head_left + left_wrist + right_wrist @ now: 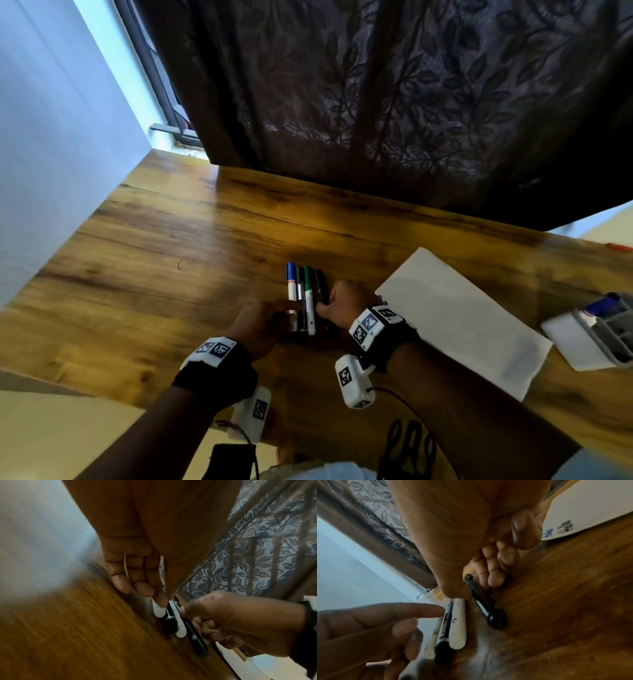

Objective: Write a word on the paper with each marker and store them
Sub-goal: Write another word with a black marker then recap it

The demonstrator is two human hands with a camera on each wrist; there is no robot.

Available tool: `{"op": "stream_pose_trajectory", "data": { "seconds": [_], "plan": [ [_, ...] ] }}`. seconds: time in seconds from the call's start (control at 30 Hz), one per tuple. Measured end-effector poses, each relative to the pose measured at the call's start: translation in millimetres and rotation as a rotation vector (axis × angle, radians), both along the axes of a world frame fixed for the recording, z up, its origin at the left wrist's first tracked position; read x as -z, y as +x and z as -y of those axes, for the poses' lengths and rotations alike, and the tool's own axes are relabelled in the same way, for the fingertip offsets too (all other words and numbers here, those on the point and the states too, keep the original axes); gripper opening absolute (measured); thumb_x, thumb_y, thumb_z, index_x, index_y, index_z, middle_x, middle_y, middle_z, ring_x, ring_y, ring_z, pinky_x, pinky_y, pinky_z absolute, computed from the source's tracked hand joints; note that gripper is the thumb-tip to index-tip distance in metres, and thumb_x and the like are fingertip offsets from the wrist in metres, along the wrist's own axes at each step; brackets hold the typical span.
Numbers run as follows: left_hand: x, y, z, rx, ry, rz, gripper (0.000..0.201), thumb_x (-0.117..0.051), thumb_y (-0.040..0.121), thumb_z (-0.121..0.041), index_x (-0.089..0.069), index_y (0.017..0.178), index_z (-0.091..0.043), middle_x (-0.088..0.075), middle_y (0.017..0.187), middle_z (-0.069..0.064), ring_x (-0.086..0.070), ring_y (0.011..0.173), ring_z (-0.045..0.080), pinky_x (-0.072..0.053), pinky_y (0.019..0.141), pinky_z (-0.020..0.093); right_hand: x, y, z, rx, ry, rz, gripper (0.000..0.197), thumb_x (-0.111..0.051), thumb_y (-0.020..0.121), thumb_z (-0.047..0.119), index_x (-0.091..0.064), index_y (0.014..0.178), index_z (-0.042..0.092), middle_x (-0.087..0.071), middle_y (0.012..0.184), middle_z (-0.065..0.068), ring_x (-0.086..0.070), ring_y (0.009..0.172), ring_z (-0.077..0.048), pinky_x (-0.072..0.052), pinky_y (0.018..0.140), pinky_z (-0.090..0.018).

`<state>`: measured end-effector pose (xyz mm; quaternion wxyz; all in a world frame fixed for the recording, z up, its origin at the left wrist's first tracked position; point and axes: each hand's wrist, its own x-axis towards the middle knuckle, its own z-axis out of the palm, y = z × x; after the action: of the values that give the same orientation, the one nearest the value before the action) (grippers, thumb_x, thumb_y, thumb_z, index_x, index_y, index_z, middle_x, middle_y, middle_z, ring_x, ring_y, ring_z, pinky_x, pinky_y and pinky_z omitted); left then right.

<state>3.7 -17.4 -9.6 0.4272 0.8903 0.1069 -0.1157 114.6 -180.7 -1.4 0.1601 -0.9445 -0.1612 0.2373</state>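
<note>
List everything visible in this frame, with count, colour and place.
Markers: four in a row on the table; one blue-capped, one green-capped, two dark.
Paper: one, white, right of the markers; blue and black writing near one edge in the right wrist view.
Organizer: one, grey, far right, a blue-capped marker in it.
Table: one, wooden.
Curtain: one, dark, leaf pattern, behind the table.
Left hand: fingertips on the row's left side.
Right hand: pinching the rightmost dark marker.
</note>
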Motion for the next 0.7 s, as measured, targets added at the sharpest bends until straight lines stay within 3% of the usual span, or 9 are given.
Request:
{"op": "stream_pose_trajectory", "data": {
  "seconds": [0.1,0.17,0.27,0.33,0.37,0.47,0.57,0.63,0.7],
  "plan": [
    [-3,5,-1,-0.019,0.036,0.05,0.033,-0.055,0.094,-0.021,-0.058,0.125,-0.031,-0.064,0.08,-0.014,-0.061,0.065,-0.004,-0.048,0.06,0.012,-7,0,5,-0.011,-0.038,0.008,0.03,-0.073,0.079,0.045,-0.062,0.077,0.017,-0.063,0.076,-0.001,-0.065,0.075,-0.023,-0.043,0.06,-0.028],
    [-7,11,0,-0.044,0.07,0.14,0.044,-0.058,0.092,-0.025,-0.047,0.133,-0.033,-0.062,0.091,-0.012,-0.061,0.07,0.002,-0.052,0.064,0.024,-13,1,17,0.001,-0.003,-0.011,0.028,-0.072,0.08,0.044,-0.063,0.084,0.018,-0.064,0.077,0.0,-0.064,0.074,-0.021,-0.049,0.063,-0.032],
    [-14,21,8,0.016,0.139,0.315,0.061,-0.066,0.086,-0.032,-0.037,0.138,-0.043,-0.042,0.124,-0.012,-0.052,0.1,0.004,-0.046,0.081,0.023,-24,-1,40,0.009,0.211,-0.037,0.021,-0.072,0.08,0.04,-0.062,0.087,0.023,-0.066,0.072,0.005,-0.066,0.068,-0.017,-0.055,0.065,-0.035],
    [-16,31,18,0.12,0.254,0.365,0.058,-0.065,0.085,-0.04,-0.04,0.137,-0.044,-0.034,0.138,-0.007,-0.039,0.122,0.013,-0.039,0.096,0.029,-35,-5,61,0.022,0.358,-0.037,0.015,-0.073,0.082,0.035,-0.066,0.091,0.025,-0.067,0.074,0.009,-0.066,0.07,-0.009,-0.055,0.065,-0.03],
    [-16,35,21,0.167,0.274,0.358,0.051,-0.064,0.086,-0.042,-0.045,0.133,-0.042,-0.036,0.138,-0.005,-0.04,0.123,0.016,-0.039,0.098,0.031,-41,-7,69,0.024,0.421,-0.042,0.013,-0.073,0.084,0.033,-0.068,0.093,0.025,-0.068,0.076,0.01,-0.067,0.071,-0.006,-0.055,0.066,-0.026],
    [-23,46,44,0.291,0.14,0.36,0.029,-0.057,0.093,-0.032,-0.058,0.122,-0.037,-0.055,0.116,-0.008,-0.055,0.101,0.01,-0.052,0.088,0.035,-57,-11,103,0.124,0.708,-0.136,0.011,-0.074,0.086,0.023,-0.073,0.096,0.019,-0.075,0.078,-0.002,-0.072,0.071,-0.017,-0.06,0.068,-0.031],
    [-44,50,79,0.314,-0.068,0.434,0.032,-0.053,0.096,-0.018,-0.063,0.11,-0.045,-0.061,0.103,-0.011,-0.062,0.096,0.013,-0.053,0.085,0.032,-69,-13,128,0.351,1.096,-0.347,0.011,-0.07,0.088,0.012,-0.07,0.096,0.004,-0.07,0.074,-0.015,-0.066,0.064,-0.029,-0.056,0.063,-0.039],
    [-58,54,102,0.382,-0.106,0.474,0.019,-0.054,0.095,-0.028,-0.065,0.11,-0.032,-0.065,0.1,-0.008,-0.063,0.092,0.012,-0.052,0.079,0.028,-74,-13,138,0.389,1.159,-0.44,0.013,-0.066,0.091,0.021,-0.069,0.092,0.008,-0.059,0.063,-0.011,-0.057,0.055,-0.026,-0.049,0.059,-0.037],
    [-67,59,123,0.434,-0.141,0.474,0.022,-0.056,0.092,-0.037,-0.065,0.106,-0.022,-0.067,0.095,-0.007,-0.063,0.084,0.009,-0.052,0.071,0.029,-78,-14,149,0.342,1.103,-0.407,0.029,-0.062,0.092,0.038,-0.068,0.085,0.01,-0.05,0.056,-0.011,-0.051,0.049,-0.025,-0.047,0.058,-0.034]
  ]
}}
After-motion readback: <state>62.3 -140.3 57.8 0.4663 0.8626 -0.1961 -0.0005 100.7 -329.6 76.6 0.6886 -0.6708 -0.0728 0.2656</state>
